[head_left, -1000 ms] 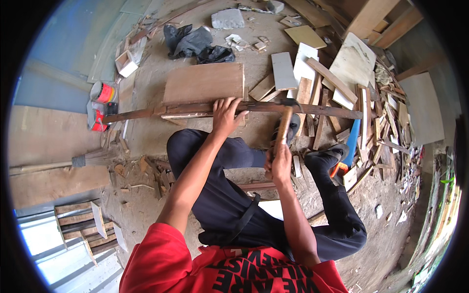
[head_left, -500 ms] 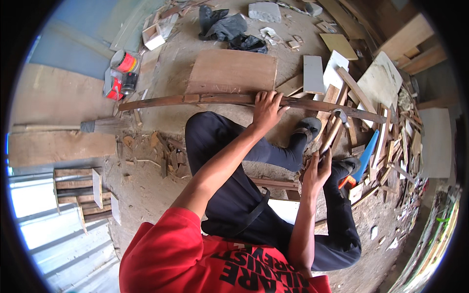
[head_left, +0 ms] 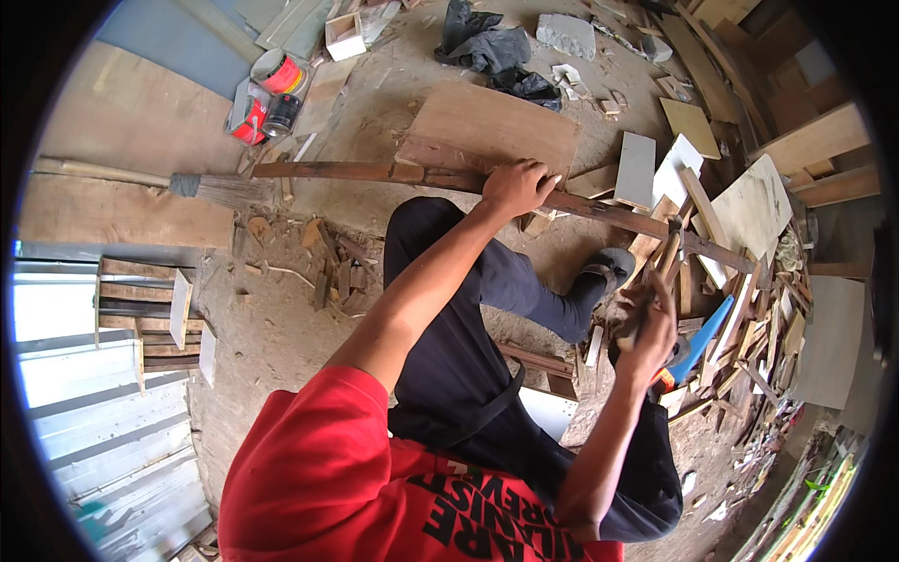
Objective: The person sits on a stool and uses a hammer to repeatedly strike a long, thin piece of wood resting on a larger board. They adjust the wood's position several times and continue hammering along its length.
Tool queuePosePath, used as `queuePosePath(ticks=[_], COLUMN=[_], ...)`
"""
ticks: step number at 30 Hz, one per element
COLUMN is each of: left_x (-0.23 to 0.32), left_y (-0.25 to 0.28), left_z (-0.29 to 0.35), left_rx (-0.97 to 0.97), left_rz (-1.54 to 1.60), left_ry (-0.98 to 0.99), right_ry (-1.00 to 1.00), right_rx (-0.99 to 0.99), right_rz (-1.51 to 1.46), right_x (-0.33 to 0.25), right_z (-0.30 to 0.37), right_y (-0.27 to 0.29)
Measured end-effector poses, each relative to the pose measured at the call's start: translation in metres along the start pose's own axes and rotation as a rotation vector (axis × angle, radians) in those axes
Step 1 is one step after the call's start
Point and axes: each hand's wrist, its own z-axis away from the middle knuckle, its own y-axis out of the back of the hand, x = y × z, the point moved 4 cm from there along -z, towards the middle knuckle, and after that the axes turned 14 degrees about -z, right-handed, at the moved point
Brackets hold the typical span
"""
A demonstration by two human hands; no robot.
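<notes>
Long strip (head_left: 375, 172): dark brown wood, matt, rough-sawn, worn along its edges; the left hand (head_left: 517, 184) grips it. Hammer (head_left: 655, 281) in the right hand (head_left: 646, 328): pale wooden handle, dull dark metal head. Board (head_left: 492, 126) behind the strip: flat brown plywood, matt, scuffed. Ground (head_left: 281, 318): dusty bare earth strewn with wood chips. Tins (head_left: 272, 89): glossy painted metal, red and dark. Brush (head_left: 225, 190): wooden handle, coarse fibre bristles. Saw handle (head_left: 698, 342): smooth blue plastic. Dark cloth (head_left: 482, 42): crumpled, matt. Sheets (head_left: 103, 450) at lower left: pale corrugated metal.

Red short-sleeved T-shirt with black lettering, dark trousers, dark shoe (head_left: 613, 264)
</notes>
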Motion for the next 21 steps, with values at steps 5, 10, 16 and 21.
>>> queuePosePath(ticks=[5, 10, 16, 21], left_x=[-0.002, -0.005, 0.001, 0.003], left_y=[-0.01, -0.01, -0.012, 0.001], left_z=[0.003, 0.002, 0.0, -0.006], left_rx=[-0.038, -0.028, -0.07, -0.239], left_rz=[-0.051, -0.047, -0.056, -0.086], left_ry=[0.019, 0.048, 0.125, 0.216], right_ry=[0.032, 0.189, 0.235, 0.21], right_rx=[-0.254, -0.319, -0.437, -0.589], right_rz=[-0.238, 0.635, 0.612, 0.67], right_x=[-0.032, -0.053, -0.059, -0.011], right_z=[-0.041, -0.073, -0.126, -0.176], right_y=[-0.009, -0.039, -0.066, -0.071])
